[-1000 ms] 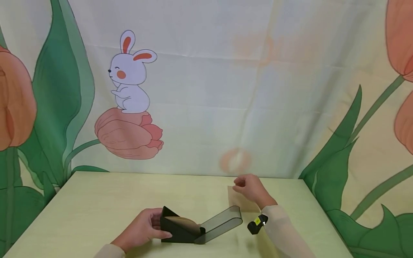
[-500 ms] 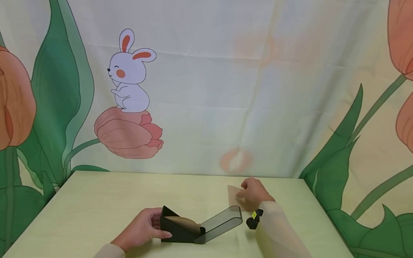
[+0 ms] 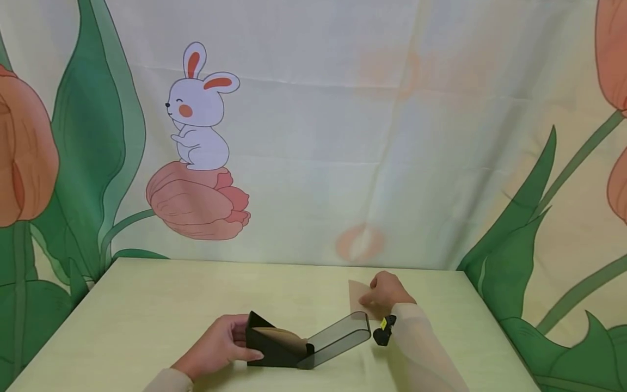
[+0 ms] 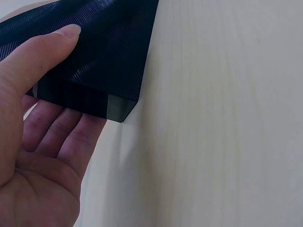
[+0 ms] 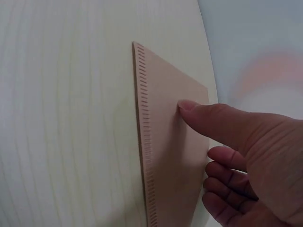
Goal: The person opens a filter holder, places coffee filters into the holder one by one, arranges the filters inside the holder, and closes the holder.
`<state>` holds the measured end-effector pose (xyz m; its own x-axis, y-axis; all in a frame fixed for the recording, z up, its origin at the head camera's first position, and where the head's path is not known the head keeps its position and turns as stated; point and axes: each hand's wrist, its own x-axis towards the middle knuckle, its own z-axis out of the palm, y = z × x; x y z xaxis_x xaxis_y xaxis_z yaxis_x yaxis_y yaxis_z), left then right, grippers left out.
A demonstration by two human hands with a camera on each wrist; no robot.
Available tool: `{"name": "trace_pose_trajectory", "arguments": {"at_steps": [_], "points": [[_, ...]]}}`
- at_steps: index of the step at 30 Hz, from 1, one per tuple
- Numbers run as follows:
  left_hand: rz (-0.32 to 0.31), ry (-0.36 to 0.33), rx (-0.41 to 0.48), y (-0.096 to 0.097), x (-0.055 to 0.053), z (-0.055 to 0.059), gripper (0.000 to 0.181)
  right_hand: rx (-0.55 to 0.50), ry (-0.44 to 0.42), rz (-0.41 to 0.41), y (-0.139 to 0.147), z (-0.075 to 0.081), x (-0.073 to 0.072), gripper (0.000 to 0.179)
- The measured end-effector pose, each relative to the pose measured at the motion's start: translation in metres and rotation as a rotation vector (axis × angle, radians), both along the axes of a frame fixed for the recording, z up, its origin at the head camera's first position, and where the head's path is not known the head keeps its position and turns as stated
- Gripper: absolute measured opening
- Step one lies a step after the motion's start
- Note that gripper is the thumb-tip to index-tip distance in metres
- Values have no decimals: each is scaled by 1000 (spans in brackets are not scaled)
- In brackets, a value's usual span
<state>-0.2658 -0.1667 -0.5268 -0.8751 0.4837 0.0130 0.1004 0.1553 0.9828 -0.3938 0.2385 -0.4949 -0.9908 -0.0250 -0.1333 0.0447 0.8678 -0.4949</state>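
Note:
A dark, wedge-shaped coffee filter holder (image 3: 274,348) stands low over the table, its clear smoky lid (image 3: 340,337) swung out to the right. Tan filter papers (image 3: 281,336) show inside. My left hand (image 3: 225,343) grips the holder's left end, thumb on the ribbed front (image 4: 104,52) and fingers behind. Further back on the right lies a tan paper coffee filter (image 5: 168,142) with a crimped edge. The thumb of my right hand (image 3: 389,291) presses on its face; the other fingers are bent beside its far edge, and no pinch shows.
The pale wood-grain table (image 3: 196,288) ends at a curtain (image 3: 294,136) printed with a rabbit and tulips. A small black camera (image 3: 384,331) with a yellow mark is worn at my right wrist, close to the lid's end.
My right hand has come down from above the filter onto it, and its thumb now touches the paper. My left hand and the holder have stayed put.

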Motion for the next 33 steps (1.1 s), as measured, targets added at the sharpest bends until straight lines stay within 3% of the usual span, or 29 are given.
{"name": "trace_pose_trajectory", "arguments": {"at_steps": [9,20,33], "points": [[2,-4,5,0,-1,0,48,-10,2,2,-2,6,3,49],[3,8,-23,1,0,0,47,1,-23,-35,-4,4,2,50],[14,-2,-24,1,-1,1,47,26,-20,-18,-4,0,0,46]]}}
